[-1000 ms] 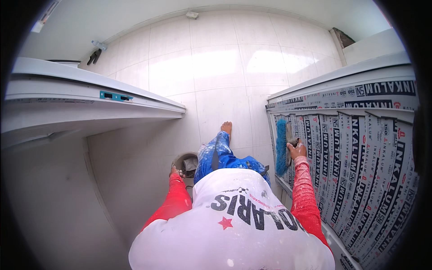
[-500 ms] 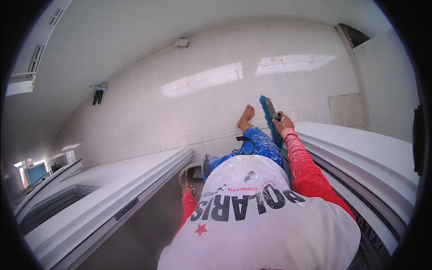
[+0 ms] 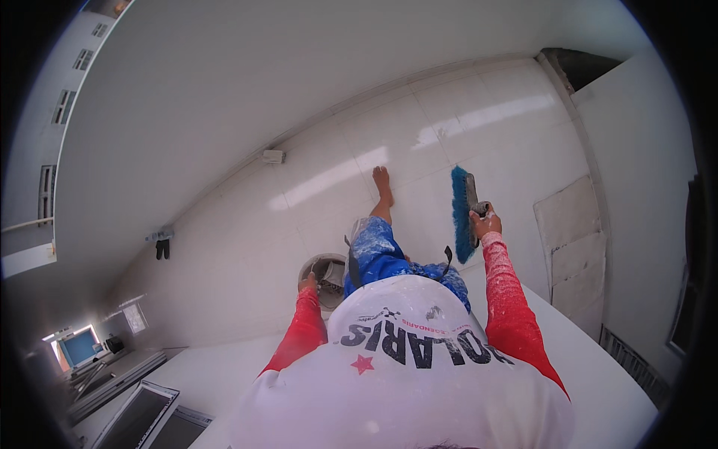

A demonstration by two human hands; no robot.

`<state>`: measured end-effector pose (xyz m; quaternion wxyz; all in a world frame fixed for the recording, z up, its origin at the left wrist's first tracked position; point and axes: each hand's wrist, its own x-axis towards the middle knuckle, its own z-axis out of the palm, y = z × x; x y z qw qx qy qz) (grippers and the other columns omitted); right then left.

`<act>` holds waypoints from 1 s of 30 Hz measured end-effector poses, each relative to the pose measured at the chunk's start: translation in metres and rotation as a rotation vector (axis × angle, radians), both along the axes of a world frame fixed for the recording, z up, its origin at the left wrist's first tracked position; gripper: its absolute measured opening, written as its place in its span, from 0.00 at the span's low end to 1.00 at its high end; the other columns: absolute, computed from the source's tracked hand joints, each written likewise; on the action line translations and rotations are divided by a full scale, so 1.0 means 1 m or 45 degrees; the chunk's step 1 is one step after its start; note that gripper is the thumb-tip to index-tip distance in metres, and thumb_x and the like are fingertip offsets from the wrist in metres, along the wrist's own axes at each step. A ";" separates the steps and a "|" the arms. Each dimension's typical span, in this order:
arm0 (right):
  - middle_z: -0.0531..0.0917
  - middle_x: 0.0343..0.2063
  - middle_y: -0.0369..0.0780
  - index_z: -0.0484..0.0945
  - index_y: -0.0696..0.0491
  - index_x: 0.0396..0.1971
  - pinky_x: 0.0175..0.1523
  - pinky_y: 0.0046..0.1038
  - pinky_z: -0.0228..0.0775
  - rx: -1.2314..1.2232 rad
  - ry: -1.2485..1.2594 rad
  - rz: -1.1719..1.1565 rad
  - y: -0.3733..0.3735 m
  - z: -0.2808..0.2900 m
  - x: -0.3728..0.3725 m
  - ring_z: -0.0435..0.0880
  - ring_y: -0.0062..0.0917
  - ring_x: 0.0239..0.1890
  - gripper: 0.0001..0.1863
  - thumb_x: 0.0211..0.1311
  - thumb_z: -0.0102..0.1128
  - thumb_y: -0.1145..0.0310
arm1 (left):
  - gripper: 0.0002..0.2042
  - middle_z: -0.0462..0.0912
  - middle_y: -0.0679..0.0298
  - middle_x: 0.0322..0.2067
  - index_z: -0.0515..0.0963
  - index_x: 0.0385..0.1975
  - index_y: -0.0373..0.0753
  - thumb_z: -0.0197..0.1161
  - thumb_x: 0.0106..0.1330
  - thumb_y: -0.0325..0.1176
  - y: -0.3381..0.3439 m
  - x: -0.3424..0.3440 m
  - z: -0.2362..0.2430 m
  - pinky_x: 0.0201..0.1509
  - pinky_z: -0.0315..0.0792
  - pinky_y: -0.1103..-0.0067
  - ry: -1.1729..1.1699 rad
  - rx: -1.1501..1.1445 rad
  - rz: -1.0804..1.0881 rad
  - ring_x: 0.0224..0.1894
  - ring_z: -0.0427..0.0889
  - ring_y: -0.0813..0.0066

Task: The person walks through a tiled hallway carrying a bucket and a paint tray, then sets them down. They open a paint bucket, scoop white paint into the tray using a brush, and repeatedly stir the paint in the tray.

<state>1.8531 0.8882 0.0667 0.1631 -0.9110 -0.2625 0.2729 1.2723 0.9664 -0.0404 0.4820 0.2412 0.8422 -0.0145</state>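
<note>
My right hand is closed around the grey socket of a broom head with blue bristles. The broom head is held upright in the picture, its bristles facing left. At my left side, my left hand grips a round grey bucket by its handle or rim; I cannot tell which. Some greyish things lie inside the bucket, too unclear to name. One bare foot is on the pale tiled floor ahead, below blue shorts spotted with white.
A small white box lies along the foot of the grey wall. Farther left are a clear bottle and a dark pair of gloves. Pale panels lie at the right, and a dark opening shows at the upper right.
I have stepped forward past the white frames at my sides. The bucket now shows more fully, and the broom head has shifted slightly right, away from my leg.
</note>
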 end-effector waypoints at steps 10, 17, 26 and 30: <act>0.83 0.41 0.48 0.71 0.54 0.54 0.49 0.35 0.73 -0.675 -0.123 -0.520 -0.020 0.014 0.030 0.83 0.40 0.44 0.31 0.53 0.65 0.54 | 0.25 0.82 0.45 0.32 0.79 0.35 0.31 0.59 0.57 0.52 0.305 0.251 -0.085 0.48 0.72 0.65 -0.163 0.096 -1.005 0.41 0.81 0.50; 0.85 0.36 0.47 0.73 0.52 0.48 0.47 0.35 0.73 -0.620 0.141 -0.544 0.086 -0.020 0.066 0.84 0.41 0.41 0.24 0.54 0.63 0.56 | 0.24 0.82 0.52 0.41 0.75 0.42 0.35 0.61 0.57 0.51 0.398 0.379 -0.125 0.51 0.71 0.67 -0.209 0.186 -1.514 0.45 0.80 0.54; 0.82 0.40 0.49 0.67 0.64 0.53 0.45 0.32 0.74 -0.225 0.244 -0.597 0.288 -0.122 0.147 0.84 0.38 0.41 0.34 0.55 0.66 0.55 | 0.26 0.77 0.50 0.51 0.73 0.53 0.37 0.53 0.63 0.52 0.529 0.509 -0.195 0.58 0.67 0.66 -0.143 0.039 -1.838 0.54 0.75 0.53; 0.82 0.43 0.46 0.59 0.55 0.61 0.40 0.31 0.77 -0.032 0.876 -1.039 0.311 -0.130 0.153 0.85 0.31 0.37 0.35 0.59 0.61 0.55 | 0.26 0.77 0.54 0.52 0.72 0.54 0.39 0.53 0.63 0.51 0.470 0.500 -0.176 0.59 0.67 0.67 -0.278 0.037 -2.016 0.55 0.75 0.55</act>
